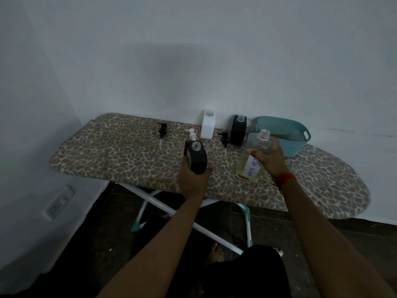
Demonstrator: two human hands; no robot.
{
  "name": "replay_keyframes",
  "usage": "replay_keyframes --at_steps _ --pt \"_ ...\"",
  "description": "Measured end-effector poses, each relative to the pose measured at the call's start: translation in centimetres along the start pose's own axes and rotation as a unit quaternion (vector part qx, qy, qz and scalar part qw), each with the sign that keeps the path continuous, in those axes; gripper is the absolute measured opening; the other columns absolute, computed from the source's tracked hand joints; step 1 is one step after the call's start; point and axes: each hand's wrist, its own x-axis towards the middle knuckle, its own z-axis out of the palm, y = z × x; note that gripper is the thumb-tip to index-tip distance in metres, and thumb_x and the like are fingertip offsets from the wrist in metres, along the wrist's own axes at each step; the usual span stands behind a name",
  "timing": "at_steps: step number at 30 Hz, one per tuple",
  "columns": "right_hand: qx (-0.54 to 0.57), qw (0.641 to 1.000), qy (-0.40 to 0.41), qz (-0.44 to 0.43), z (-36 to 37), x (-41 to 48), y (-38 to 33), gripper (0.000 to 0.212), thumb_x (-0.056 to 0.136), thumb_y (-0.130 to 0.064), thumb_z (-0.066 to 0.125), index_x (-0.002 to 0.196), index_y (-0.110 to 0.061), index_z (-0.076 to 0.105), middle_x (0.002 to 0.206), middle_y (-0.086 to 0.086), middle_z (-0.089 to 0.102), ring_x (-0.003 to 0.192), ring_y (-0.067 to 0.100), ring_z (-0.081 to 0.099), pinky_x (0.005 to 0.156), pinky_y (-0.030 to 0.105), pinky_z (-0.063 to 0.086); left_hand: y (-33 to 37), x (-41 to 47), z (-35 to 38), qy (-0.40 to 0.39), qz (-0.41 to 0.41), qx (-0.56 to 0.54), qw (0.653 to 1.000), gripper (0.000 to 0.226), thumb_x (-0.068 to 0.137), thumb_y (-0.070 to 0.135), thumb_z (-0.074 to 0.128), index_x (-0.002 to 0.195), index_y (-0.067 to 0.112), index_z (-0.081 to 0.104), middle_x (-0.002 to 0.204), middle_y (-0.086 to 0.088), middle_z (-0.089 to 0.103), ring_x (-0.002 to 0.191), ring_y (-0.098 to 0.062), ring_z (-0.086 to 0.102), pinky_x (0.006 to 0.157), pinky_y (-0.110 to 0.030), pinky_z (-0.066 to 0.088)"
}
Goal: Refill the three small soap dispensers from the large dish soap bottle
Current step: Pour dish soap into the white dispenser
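Pale walls meet in a dim corner, with a socket [59, 204] low on the left wall and a dark floor below. An ironing board [118, 147] in a leopard-print cover serves as the table, standing on crossed folding legs.

At its back stand a white dispenser [208, 124] and a black dispenser [238, 130], both uncapped, beside a teal basket [285, 130]. Three pumps lie loose on the cover: a black pump [162, 130], a white pump [191, 134] and a second black pump [224, 138].

The left hand [194, 179] grips a third dispenser [196, 157], also black, from below and holds it above the board's near edge. The right hand [268, 158] is wrapped round the big dish soap bottle [250, 166], which is open and upright just beside it.

Both containers look unsupported, so a pour could easily miss the narrow neck and run into the fabric. The dark walls of the held dispenser hide the level, which makes overfilling likely in this light. A bump to the light board might tip the open dispensers at the back.
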Motion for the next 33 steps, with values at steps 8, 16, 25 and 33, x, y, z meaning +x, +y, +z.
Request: replay_keyframes --at_steps 8,16,25,33 --pt "0.007 1.000 0.000 -0.008 0.0 -0.2 -0.1 0.062 0.073 -0.010 0.086 0.122 -0.022 0.052 0.116 0.003 0.068 0.101 0.020 0.070 0.083 0.038 0.058 0.3 0.1 1.3 0.081 -0.029 0.003 0.996 0.069 0.081 0.021 0.084 0.142 0.006 0.054 0.132 -0.015 0.065 0.118 -0.031 0.063 0.101 -0.040 0.049" --pt "0.015 0.999 -0.007 -0.035 0.0 -0.2 -0.3 0.052 0.075 -0.006 0.084 0.109 -0.034 0.055 0.113 0.001 0.069 0.097 0.013 0.070 0.079 0.030 0.058 3.3 10.0 -0.6 0.076 -0.003 0.032 0.997 0.058 0.083 0.016 0.081 0.134 0.001 0.059 0.129 -0.020 0.066 0.118 -0.033 0.063 0.096 -0.039 0.050" --pt "0.029 0.998 0.003 -0.054 0.1 0.4 0.6 0.054 0.074 -0.005 0.084 0.106 -0.037 0.055 0.109 -0.006 0.069 0.093 0.006 0.070 0.074 0.020 0.057 4.7 20.4 0.5 0.037 0.004 0.085 0.996 0.056 0.086 0.014 0.079 0.134 -0.002 0.056 0.133 -0.021 0.063 0.120 -0.035 0.062 0.102 -0.046 0.051" --pt "0.044 0.998 0.003 -0.055 0.2 0.6 1.1 0.054 0.074 -0.006 0.085 0.106 -0.036 0.055 0.113 0.001 0.069 0.098 0.011 0.070 0.079 0.025 0.058 2.0 21.0 1.6 0.042 -0.010 0.108 0.993 0.061 0.088 0.023 0.079 0.138 -0.002 0.054 0.139 -0.020 0.060 0.126 -0.035 0.059 0.105 -0.045 0.049"
